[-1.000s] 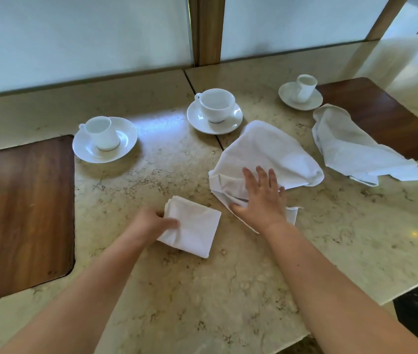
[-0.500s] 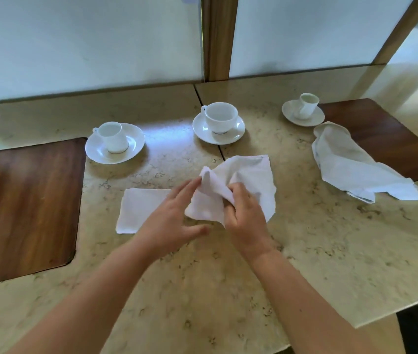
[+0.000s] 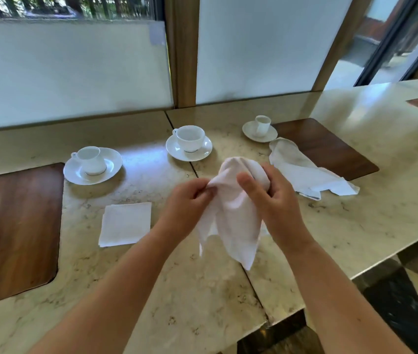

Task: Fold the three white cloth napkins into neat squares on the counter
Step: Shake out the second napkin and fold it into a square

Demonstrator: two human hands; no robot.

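Note:
One white napkin (image 3: 125, 223) lies folded into a square on the marble counter (image 3: 202, 302), left of my hands. A second white napkin (image 3: 233, 215) hangs bunched in the air above the counter. My left hand (image 3: 186, 208) pinches its upper left edge. My right hand (image 3: 271, 200) grips its top right, thumb in front of the cloth. The third napkin (image 3: 302, 172) lies crumpled on the counter at the right, partly over a dark wooden inset (image 3: 328, 146).
Three white cups on saucers stand along the back: left cup (image 3: 91, 162), middle cup (image 3: 190, 140), small right cup (image 3: 261, 126). Another wooden inset (image 3: 11, 226) fills the left. The counter's front edge (image 3: 330, 292) runs close on the right. Frosted glass panels back the counter.
The left hand let go of the folded square and joined the right hand on the second napkin. Both hands lifted that napkin off the counter.

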